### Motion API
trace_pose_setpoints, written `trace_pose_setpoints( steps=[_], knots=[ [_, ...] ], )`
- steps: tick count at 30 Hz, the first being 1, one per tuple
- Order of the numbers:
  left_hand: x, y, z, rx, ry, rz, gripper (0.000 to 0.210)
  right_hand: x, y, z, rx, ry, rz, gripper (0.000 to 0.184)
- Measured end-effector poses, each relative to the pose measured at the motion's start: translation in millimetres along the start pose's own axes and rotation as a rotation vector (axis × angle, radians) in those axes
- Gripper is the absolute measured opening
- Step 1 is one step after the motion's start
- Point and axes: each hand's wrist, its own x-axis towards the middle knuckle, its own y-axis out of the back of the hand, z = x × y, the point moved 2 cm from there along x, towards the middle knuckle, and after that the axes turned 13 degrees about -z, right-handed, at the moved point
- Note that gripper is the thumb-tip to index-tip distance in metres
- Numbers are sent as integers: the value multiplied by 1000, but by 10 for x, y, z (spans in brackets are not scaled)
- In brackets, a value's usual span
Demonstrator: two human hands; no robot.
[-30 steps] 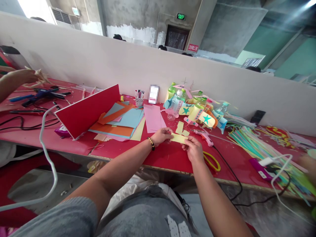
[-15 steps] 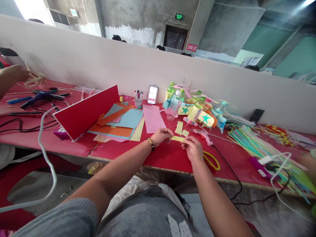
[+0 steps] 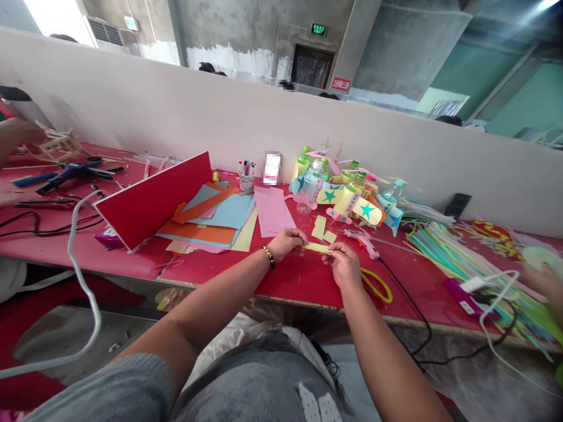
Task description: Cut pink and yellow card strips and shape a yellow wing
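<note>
A narrow strip of pale yellow paper (image 3: 316, 248) is stretched between my two hands, just above the red table. My left hand (image 3: 288, 243) pinches its left end, and a beaded bracelet circles that wrist. At the right end, my right hand (image 3: 345, 262) has it between thumb and fingers. Behind the strip lie small yellow paper pieces (image 3: 320, 225). A pink glue gun (image 3: 364, 241) rests on the table beyond my right hand. Close to that wrist are yellow loop handles (image 3: 377, 287), partly hidden by my arm.
Coloured paper sheets (image 3: 220, 214) lie left of my hands, beside a red board (image 3: 153, 202). Decorated plastic bottles (image 3: 352, 196) crowd the back. Right are pastel strips (image 3: 444, 252), a purple power strip (image 3: 464, 299) and cables. Other people's hands (image 3: 539, 278) show at both sides.
My hands and the yellow strip stay almost in place. At the far right, another person's hand now shows a pale green round thing; at the far left, a person's hand has shifted left.
</note>
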Motion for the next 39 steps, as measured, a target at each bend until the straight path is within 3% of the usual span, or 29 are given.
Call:
trace_pose_setpoints(
  steps=[17, 25, 33, 39],
  knots=[
    [21, 15, -7, 102, 24, 66, 12, -28, -34, -3, -130, 39, -20, 6],
    [-13, 12, 9, 128, 30, 33, 6, -40, -27, 3, -208, 39, -37, 8],
    [2, 34, -38, 100, -11, -15, 32, -44, -21, -3, -245, 61, -23, 7],
    [-10, 59, -28, 93, 38, -34, 31, -44, 5, 20, -281, 65, -30, 8]
  ],
)
